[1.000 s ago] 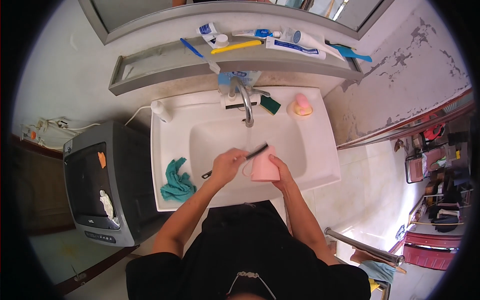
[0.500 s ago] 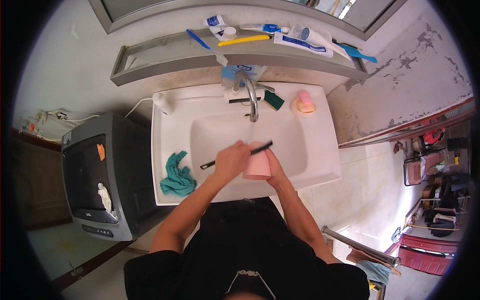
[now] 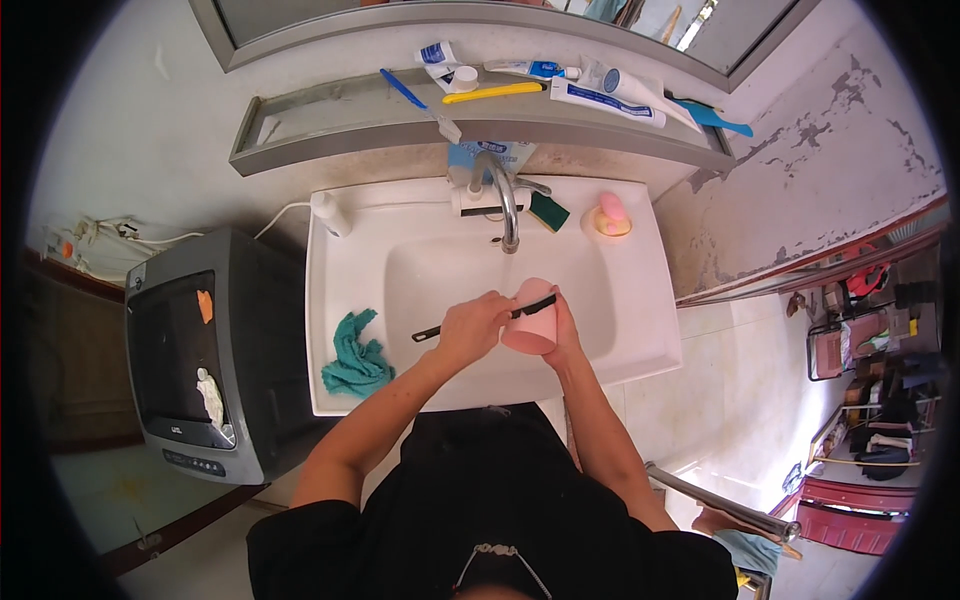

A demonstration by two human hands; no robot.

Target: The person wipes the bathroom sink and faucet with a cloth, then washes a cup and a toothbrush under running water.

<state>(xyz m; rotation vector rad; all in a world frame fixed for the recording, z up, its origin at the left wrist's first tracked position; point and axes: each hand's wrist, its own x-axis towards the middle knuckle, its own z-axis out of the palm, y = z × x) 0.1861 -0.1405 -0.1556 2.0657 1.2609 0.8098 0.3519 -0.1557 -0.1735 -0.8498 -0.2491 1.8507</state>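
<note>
Over the white sink (image 3: pixel 345 300), my right hand (image 3: pixel 562 325) grips a pink cup (image 3: pixel 526 318) from its right side. My left hand (image 3: pixel 473 326) holds a black toothbrush (image 3: pixel 480 320) that lies across the cup's mouth, its handle end sticking out to the left. Both hands are just below the spout of the chrome tap (image 3: pixel 504 200). I cannot tell whether water is running.
A teal cloth (image 3: pixel 355 355) lies on the sink's left rim. A green sponge (image 3: pixel 548 211) and pink soap (image 3: pixel 612 213) sit by the tap. The shelf (image 3: pixel 300 130) above holds toothbrushes and toothpaste tubes. A grey washing machine (image 3: pixel 205 350) stands to the left.
Both hands with the cup and toothbrush have shifted slightly up toward the tap. The toothbrush stays across the cup.
</note>
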